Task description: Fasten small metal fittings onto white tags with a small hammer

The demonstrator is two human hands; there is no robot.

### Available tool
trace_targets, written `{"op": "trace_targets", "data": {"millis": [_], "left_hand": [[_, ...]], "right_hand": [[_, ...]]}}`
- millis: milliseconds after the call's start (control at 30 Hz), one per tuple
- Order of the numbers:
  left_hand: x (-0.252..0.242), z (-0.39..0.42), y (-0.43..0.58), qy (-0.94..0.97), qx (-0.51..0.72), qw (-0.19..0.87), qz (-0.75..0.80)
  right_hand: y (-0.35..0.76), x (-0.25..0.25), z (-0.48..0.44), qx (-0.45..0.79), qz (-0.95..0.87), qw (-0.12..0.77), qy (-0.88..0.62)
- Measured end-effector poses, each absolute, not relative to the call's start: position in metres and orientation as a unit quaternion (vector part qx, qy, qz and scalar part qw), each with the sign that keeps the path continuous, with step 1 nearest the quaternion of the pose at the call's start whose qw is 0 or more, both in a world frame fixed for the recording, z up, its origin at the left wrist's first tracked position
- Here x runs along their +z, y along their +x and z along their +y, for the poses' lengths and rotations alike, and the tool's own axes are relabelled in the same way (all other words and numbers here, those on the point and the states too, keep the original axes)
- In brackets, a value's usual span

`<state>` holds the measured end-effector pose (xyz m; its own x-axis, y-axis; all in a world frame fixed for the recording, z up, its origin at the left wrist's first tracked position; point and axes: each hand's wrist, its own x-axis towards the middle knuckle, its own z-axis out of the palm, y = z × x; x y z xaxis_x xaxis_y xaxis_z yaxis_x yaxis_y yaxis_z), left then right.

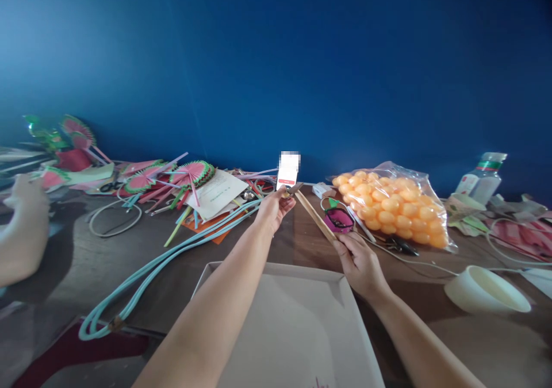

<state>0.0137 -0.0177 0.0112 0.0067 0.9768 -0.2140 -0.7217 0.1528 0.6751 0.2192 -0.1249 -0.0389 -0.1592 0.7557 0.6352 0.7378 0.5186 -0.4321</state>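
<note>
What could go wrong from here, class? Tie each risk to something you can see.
1. The left hand holds a dark piece, pointed and too small to identify, at the stick's far end; a slip might hurt that hand.
2. The phone stands upright just beyond the left hand and could be knocked over.
3. The cord runs close by the right hand and might snag.

Paper fans point(192, 174) lie left of the left hand point(274, 208), a phone point(287, 175) beyond it; right of the right hand point(361, 261), the tabletop point(308, 241) carries a bag of balls point(391, 205) (a roll point(462, 291) nearer).
</note>
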Motion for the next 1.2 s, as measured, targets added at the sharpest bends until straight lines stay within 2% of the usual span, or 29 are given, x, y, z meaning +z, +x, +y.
{"op": "trace_targets", "data": {"millis": [500,800,933,1200], "left_hand": [[0.007,-0.012,0.010,0.163,0.650,0.655,0.349],[0.005,-0.008,0.004,0.123,0.697,0.581,0.402],[0.006,-0.009,0.004,0.125,0.695,0.586,0.398],[0.009,-0.012,0.006,0.124,0.673,0.635,0.357]], "right_hand": [[0.222,-0.041,-0.122,-0.012,-0.756,0.412,-0.508],[0.229,-0.043,-0.121,0.001,-0.765,0.284,-0.578],[0.229,-0.041,-0.121,0.020,-0.767,0.250,-0.590],[0.229,-0.041,-0.121,0.009,-0.766,0.256,-0.589]]}}
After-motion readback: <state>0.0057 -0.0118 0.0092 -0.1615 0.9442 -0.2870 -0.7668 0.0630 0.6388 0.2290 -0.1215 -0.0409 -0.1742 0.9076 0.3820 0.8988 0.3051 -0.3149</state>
